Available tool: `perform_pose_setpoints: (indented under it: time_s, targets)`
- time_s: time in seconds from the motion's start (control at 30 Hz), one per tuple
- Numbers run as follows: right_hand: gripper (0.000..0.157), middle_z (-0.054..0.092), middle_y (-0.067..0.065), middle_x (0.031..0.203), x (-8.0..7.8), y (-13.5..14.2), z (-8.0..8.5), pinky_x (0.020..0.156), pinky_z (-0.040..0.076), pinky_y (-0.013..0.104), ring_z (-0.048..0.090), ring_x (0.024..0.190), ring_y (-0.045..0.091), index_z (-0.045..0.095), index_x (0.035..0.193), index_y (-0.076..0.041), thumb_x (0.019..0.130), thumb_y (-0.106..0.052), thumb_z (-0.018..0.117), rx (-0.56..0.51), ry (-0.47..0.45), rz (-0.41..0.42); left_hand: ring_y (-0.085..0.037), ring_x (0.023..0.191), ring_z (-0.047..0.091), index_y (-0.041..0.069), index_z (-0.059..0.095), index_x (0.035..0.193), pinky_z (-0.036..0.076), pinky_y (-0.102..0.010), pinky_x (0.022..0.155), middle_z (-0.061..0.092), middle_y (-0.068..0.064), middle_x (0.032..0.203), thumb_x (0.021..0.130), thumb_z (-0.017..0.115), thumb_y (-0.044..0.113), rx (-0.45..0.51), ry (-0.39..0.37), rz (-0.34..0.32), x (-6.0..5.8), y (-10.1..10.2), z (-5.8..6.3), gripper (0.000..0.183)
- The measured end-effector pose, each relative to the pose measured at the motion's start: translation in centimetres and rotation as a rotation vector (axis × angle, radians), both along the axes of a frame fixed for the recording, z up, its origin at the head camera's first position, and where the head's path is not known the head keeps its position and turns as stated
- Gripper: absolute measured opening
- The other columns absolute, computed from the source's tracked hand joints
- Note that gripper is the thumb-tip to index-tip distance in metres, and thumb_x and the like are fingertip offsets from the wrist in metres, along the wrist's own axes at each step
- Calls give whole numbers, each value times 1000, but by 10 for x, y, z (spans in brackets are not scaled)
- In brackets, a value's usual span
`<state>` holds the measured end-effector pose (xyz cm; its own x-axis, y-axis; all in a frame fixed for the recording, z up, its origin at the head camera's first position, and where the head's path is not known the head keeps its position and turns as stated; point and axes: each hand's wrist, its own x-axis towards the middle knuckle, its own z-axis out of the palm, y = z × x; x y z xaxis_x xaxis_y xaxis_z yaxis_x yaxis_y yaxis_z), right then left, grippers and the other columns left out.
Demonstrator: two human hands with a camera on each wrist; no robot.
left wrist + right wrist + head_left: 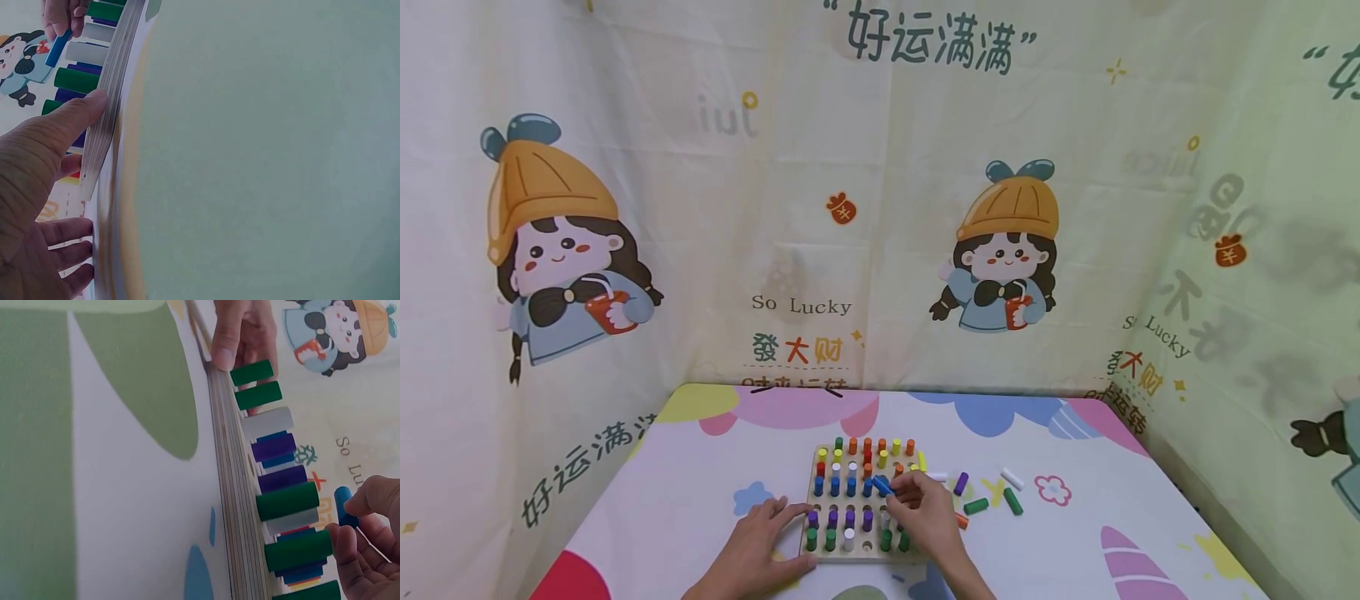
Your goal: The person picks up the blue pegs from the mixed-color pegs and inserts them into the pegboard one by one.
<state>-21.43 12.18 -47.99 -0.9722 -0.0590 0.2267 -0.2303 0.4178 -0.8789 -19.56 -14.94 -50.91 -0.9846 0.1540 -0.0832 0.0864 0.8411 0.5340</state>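
Note:
A wooden pegboard [856, 559] lies on the table, filled with rows of coloured pegs. Between thumb and fingers of my right hand [928, 512] is a blue peg [882, 484], pinched and tilted above the board near the right end of the blue row. The right wrist view shows this blue peg [344, 506] with its lower end by the fingertips. My left hand [756, 537] grips the board's near left corner, thumb [78, 114] along the front edge and index finger at the left side. Its other fingers [70, 255] extend apart from the board.
Right of the board lie loose pegs, among them a purple peg [961, 483], a white peg [1012, 478] and a green peg [1012, 502]. An orange peg [962, 521] is partly behind my right hand. Printed curtains [880, 250] surround the patterned table [1060, 542].

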Motion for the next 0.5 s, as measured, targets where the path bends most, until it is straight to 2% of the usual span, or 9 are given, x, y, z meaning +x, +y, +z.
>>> perform_pose_setpoints:
  time_s: [0.2,0.37,0.5]
  targets:
    - [15,69,2,89,0,-7,-2,69,56,20,65,79,13,69,98,-5,85,-2,77,10,-2,24,-49,132,47,29,63,136,37,-79,100,52,-19,147,71,80,69,-9,5,-1,1,0,2,78]
    - [15,68,1,91,0,-14,-4,71,56,19,65,81,13,70,98,-6,85,-3,77,25,-18,29,-49,132,47,26,63,137,37,-78,101,52,-21,146,73,80,68,-9,4,-6,1,1,2,78]
    - [15,69,2,91,0,-18,-3,71,57,20,65,80,12,70,98,-5,85,-3,77,3,-12,66,-51,132,46,27,63,136,37,-78,100,52,-21,146,73,80,67,-3,0,-3,1,1,3,77]
